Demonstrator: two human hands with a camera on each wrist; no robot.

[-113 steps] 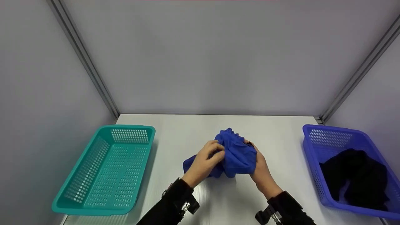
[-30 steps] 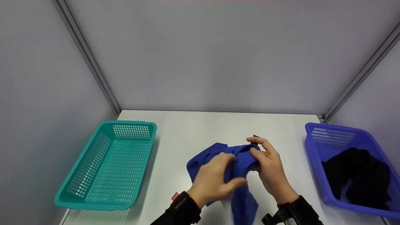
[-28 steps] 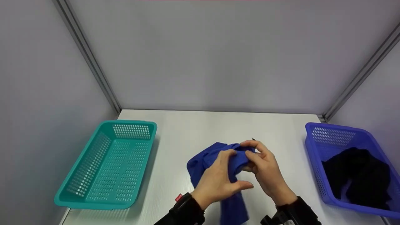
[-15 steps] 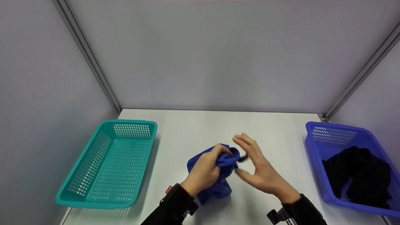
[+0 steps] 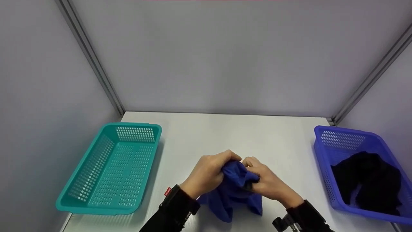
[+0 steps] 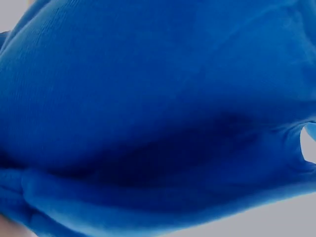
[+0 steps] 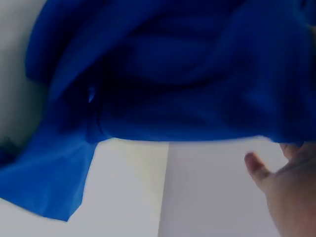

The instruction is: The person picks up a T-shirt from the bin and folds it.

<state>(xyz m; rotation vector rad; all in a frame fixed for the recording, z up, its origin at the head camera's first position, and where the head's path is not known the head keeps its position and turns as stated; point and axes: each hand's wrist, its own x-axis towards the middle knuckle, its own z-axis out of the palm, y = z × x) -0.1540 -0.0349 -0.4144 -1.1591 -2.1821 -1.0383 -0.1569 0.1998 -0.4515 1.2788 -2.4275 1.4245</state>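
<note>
A bright blue cloth is bunched up over the near middle of the white table. My left hand grips its top from the left with curled fingers. My right hand grips it from the right, and the two hands meet at the top of the bunch. The loose end of the cloth hangs down toward the table's front edge. Blue fabric fills the left wrist view. In the right wrist view the cloth hangs over the table, with part of a hand at the lower right.
A teal mesh basket stands at the left of the table. A blue mesh basket at the right holds a black garment. Grey walls close in the back and both sides.
The right hand, half a second ago open and apart from the cloth, has come back and closed on it. Both hands and the bunch have moved nearer to me.
</note>
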